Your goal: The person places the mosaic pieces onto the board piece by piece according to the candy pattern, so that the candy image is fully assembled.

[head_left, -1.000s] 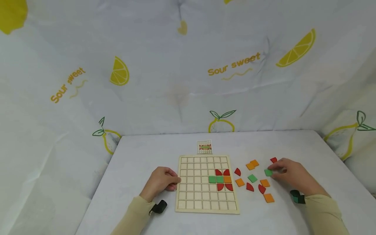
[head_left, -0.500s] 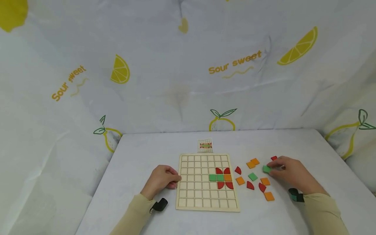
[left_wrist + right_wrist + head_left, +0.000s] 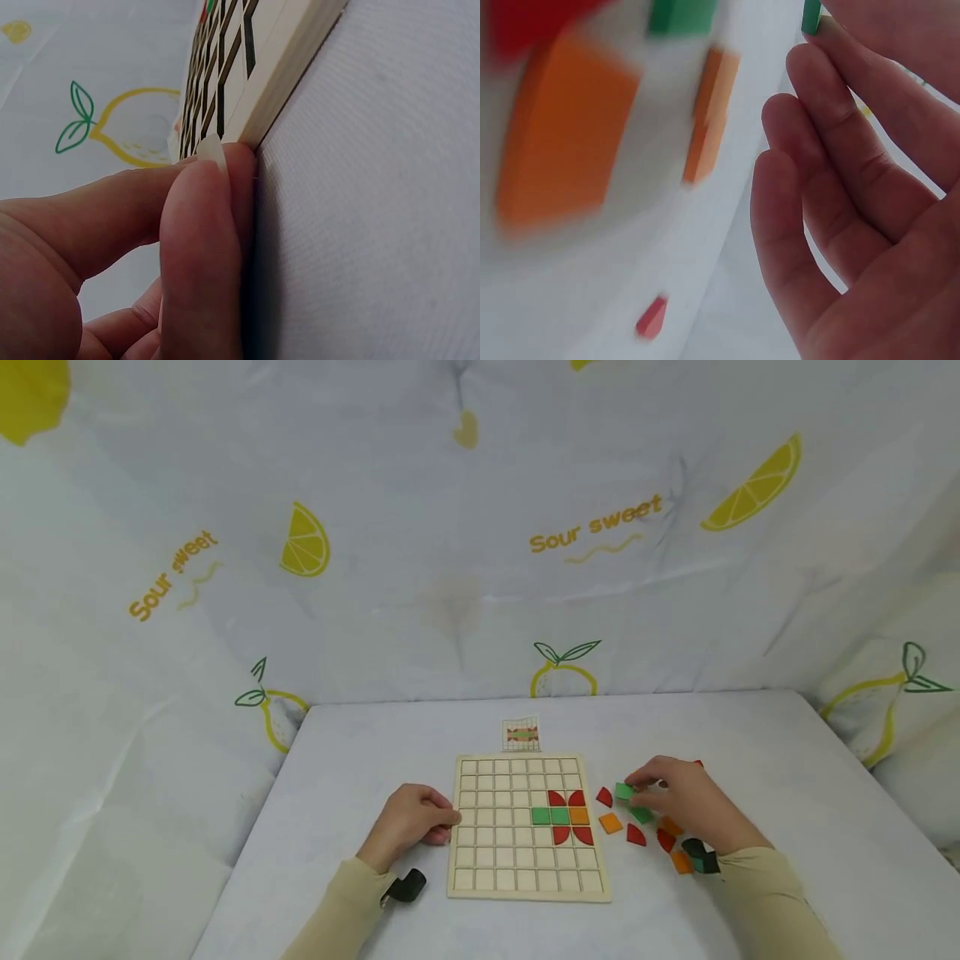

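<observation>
A pale wooden grid board (image 3: 496, 861) lies flat on the table. My left hand (image 3: 407, 823) pinches its left edge between thumb and forefinger; the left wrist view shows the fingertips against the board's rim (image 3: 259, 105). Just right of the board, my right hand (image 3: 686, 799) holds a green square tile (image 3: 623, 791) between thumb and fingertips, above the table. In the right wrist view only a sliver of that green tile (image 3: 811, 16) shows. On the board sit two green squares (image 3: 551, 816), an orange square (image 3: 579, 816) and several red quarter-circle pieces (image 3: 562, 836).
Loose tiles lie right of the board: an orange square (image 3: 611, 823), red quarter-circles (image 3: 636, 835) and another green square (image 3: 642, 815). My right hand covers some tiles. Behind the board is a small pattern card (image 3: 521, 735). A white printed cloth (image 3: 420, 610) rises behind the table.
My right hand has lifted the green tile from among the loose pieces and carried it left toward the board. My left hand stays at the board's edge.
</observation>
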`<state>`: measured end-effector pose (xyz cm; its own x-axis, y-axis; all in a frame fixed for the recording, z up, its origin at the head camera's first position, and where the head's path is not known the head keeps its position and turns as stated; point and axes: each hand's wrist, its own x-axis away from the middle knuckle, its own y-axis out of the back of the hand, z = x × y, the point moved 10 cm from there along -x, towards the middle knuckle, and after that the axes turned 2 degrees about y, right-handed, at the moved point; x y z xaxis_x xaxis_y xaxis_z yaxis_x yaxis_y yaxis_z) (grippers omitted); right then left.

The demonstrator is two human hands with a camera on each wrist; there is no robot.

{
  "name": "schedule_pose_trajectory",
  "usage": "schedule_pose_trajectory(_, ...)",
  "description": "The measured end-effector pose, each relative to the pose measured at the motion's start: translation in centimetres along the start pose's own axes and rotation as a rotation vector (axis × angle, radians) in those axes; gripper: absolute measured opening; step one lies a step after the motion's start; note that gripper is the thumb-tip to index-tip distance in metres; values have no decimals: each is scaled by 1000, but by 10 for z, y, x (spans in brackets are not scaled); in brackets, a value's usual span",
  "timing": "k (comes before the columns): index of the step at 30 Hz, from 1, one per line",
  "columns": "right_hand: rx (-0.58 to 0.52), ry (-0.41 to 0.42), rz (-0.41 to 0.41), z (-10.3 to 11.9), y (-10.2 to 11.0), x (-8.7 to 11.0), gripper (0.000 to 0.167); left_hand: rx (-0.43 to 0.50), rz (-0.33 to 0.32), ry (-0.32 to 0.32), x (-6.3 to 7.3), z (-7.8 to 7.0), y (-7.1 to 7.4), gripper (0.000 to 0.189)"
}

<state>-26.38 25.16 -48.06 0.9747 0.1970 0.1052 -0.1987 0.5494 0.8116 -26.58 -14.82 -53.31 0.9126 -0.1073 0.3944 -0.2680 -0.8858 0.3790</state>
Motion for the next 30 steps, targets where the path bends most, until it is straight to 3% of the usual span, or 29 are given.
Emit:
schedule_pose_trajectory(8,-23,91,25,54,-32,-23,17,0,-1,-4,-1,-2,4,20)
schedule_pose_trajectory(16,-18,220,55,98,-62,-28,16,12,3,-1,-3,-1,4,19)
schedule_pose_trajectory(30,16,229,84,123,-88,-32,18,6,-5,9,0,3,3,20)
